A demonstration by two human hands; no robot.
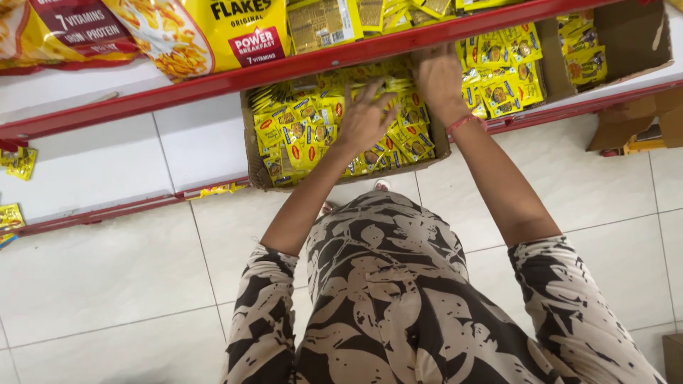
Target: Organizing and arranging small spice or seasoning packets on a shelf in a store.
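Patterned dress [398, 299]; both hands, left [366, 117], right [439, 78], spread open on yellow sachets [299, 135] filling cardboard box [250, 153].

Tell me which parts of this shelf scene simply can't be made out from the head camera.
- Right hand: its fingertips go under the red shelf edge, so any grasp is hidden.
- Left hand: palm faces the yellow sachets; contact underneath is unclear.
- Cardboard box: back part covered by the shelf above.
- Large yellow bags: cut off by the top edge.

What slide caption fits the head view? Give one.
Both hands, left hand and right hand, reach into a cardboard box of yellow sachets.
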